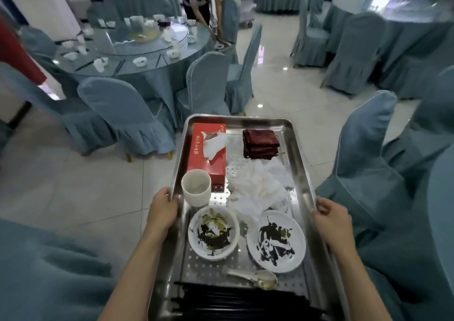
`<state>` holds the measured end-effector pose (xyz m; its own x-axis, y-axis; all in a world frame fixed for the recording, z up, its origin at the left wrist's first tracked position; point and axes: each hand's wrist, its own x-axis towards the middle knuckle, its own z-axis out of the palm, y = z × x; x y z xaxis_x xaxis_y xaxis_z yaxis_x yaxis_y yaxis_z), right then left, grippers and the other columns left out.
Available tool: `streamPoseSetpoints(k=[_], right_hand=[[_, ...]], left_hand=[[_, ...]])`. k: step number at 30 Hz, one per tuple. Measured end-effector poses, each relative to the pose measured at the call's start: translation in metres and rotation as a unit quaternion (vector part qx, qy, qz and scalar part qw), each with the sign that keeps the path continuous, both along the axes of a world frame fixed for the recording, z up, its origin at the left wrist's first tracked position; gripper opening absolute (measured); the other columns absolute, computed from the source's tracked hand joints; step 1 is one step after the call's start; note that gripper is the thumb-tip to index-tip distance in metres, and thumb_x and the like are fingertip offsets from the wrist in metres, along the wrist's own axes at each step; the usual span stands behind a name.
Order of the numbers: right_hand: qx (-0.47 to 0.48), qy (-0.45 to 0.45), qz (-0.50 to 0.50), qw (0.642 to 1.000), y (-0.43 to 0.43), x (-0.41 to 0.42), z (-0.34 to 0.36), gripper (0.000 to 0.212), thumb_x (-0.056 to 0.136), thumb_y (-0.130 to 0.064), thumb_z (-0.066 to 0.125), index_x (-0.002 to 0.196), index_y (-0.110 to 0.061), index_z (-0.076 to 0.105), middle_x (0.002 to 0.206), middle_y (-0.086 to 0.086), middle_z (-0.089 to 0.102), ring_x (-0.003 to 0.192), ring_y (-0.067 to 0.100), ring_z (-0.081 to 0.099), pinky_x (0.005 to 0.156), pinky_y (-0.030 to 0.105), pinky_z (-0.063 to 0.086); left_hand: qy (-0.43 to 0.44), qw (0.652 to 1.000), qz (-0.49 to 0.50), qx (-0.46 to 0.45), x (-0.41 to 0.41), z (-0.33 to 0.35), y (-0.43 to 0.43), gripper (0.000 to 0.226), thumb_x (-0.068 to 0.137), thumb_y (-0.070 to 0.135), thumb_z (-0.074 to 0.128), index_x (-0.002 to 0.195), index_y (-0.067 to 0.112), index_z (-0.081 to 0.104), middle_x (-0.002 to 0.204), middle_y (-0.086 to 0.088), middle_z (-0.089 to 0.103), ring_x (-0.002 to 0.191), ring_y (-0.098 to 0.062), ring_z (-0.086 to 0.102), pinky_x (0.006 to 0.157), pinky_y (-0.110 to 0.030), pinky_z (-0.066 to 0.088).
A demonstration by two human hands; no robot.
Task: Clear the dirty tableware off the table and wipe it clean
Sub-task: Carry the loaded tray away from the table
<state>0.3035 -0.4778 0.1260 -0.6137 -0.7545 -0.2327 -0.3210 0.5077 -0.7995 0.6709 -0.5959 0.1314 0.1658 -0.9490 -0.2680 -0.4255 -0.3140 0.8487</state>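
Hands grip tray; tile floor, draped chairs.

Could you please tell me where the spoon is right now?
In the head view, the spoon lies at the near end of the tray, right of centre, below the dirty plate and just beyond the black chopsticks.

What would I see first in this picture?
Probably the shiny metal tray in the middle, gripped at its sides by the left hand and the right hand. On it, nearest the person, sit a dirty bowl and a dirty plate smeared with dark scraps, with a red tissue box at the far left. Behind, upper left, a round table holds more dishes.
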Motion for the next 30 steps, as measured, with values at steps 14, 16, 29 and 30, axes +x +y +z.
streamPoseSetpoints(k=[14, 16, 29, 30], right_hand=[[0.006, 0.005, -0.097, 0.995, -0.349, -0.162, -0.006, 0.045, 0.093, -0.009, 0.072, 0.137, -0.008, 0.064, 0.128, 0.006, 0.071, 0.109, 0.017, 0.066, 0.11, 0.045, 0.049], [0.004, 0.002, -0.113, 0.994, -0.396, -0.191, 0.0, 0.044, 0.093, -0.009, 0.072, 0.135, -0.008, 0.065, 0.126, 0.006, 0.072, 0.108, 0.017, 0.066, 0.111, 0.046, 0.048], [-0.003, 0.004, -0.139, 0.99, -0.69, -0.419, 0.002, 0.044, 0.096, -0.01, 0.069, 0.139, -0.012, 0.062, 0.131, 0.004, 0.069, 0.116, 0.021, 0.066, 0.106, 0.041, 0.05], [-0.002, 0.002, -0.132, 0.991, -0.715, -0.441, -0.002, 0.043, 0.095, -0.01, 0.07, 0.138, -0.013, 0.063, 0.131, 0.003, 0.07, 0.116, 0.02, 0.067, 0.106, 0.044, 0.051]], left_hand=[[0.028, 0.995, -0.098, -0.006, -0.187, -0.021, -0.417, 0.022, 0.096, 0.003, 0.061, 0.098, 0.023, 0.068, 0.093, -0.003, 0.075, 0.089, -0.028, 0.072, 0.084, -0.048, 0.057], [0.022, 0.993, -0.119, -0.012, -0.223, -0.02, -0.476, 0.021, 0.097, 0.002, 0.059, 0.104, 0.02, 0.067, 0.095, -0.003, 0.075, 0.09, -0.026, 0.071, 0.086, -0.048, 0.057], [-0.019, 0.988, -0.155, -0.004, -0.468, -0.017, -0.79, 0.014, 0.099, 0.008, 0.058, 0.102, 0.017, 0.068, 0.089, 0.0, 0.074, 0.083, -0.022, 0.07, 0.063, -0.034, 0.051], [-0.018, 0.989, -0.148, -0.002, -0.486, -0.019, -0.812, 0.014, 0.099, 0.008, 0.057, 0.101, 0.017, 0.068, 0.088, -0.001, 0.074, 0.081, -0.023, 0.07, 0.063, -0.034, 0.051]])
